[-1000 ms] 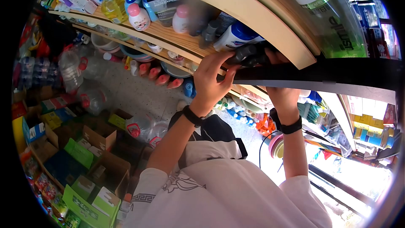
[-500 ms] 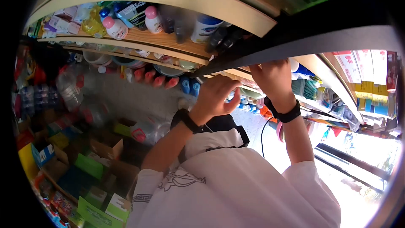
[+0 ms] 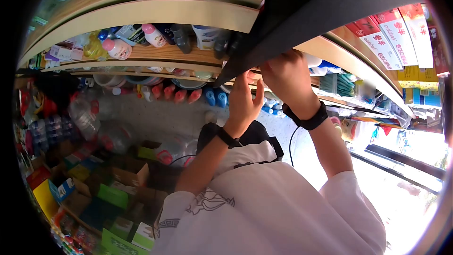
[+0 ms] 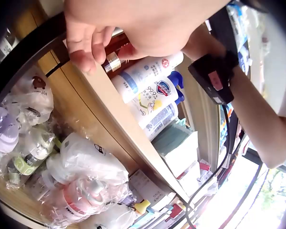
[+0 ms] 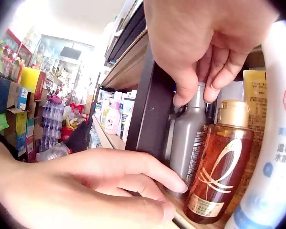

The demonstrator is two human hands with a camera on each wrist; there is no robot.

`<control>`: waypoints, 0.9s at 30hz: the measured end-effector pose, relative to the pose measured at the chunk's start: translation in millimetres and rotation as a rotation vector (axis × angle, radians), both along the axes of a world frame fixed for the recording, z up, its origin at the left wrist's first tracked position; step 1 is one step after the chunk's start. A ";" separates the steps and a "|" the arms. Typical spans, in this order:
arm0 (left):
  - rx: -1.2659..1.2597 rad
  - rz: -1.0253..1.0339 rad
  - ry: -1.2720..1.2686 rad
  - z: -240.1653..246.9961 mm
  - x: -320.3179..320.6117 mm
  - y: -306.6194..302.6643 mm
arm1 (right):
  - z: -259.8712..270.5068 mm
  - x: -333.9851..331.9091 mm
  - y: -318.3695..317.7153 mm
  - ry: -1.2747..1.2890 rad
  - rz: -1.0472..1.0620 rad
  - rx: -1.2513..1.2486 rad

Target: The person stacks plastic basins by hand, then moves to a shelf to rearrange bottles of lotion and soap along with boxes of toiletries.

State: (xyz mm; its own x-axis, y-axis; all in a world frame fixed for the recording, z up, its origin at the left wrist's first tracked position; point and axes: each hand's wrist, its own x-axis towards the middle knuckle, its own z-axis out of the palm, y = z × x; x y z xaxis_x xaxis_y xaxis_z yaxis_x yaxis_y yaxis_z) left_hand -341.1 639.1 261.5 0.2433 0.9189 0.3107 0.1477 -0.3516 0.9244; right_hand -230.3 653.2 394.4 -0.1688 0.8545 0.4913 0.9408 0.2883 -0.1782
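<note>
Grey bottle (image 5: 185,148) at the right fingertips, top partly covered

Right hand (image 5: 205,43): thumb and fingers drawn narrow, pinching the bottle by its top. Digits cover part of cap and neck; back of the hand runs off the upper frame in the right wrist view. Bottle stands just below these fingertips, its small side print too fine to read.

Left hand (image 5: 100,186): loosely spread, fingers mostly straight, gripping nothing visible. Index tip lies at the bottle's lower side; contact or slight gap, cannot tell. It also hides part of the base.

Beyond the right fingers, amber bottle (image 5: 219,171) with gold cap, beside the grey one. Farther right of them, white bottle (image 5: 271,143), cut by the frame edge. Yellow pack (image 5: 256,90) behind, mostly blocked.

Head view: dark panel (image 3: 302,28) above the fingers screens the bottle; right fingertips hard to make out in its shadow.
</note>
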 end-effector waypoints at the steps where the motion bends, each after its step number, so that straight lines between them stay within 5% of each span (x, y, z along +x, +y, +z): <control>1: -0.017 0.002 0.009 0.2 -0.1 0.6 | -1.3 0.0 1.2 0.001 -0.005 -0.001; 12: 0.087 0.024 0.059 -3.8 2.8 2.8 | 0.3 9.3 7.0 0.010 -0.105 -0.236; 16: 0.072 0.058 0.069 -3.4 1.4 2.9 | 24.1 3.8 -2.4 -0.009 -0.077 -0.150; 27: 0.180 0.151 0.042 -0.6 -3.0 6.6 | 35.9 20.2 -17.1 -0.306 -0.125 -0.203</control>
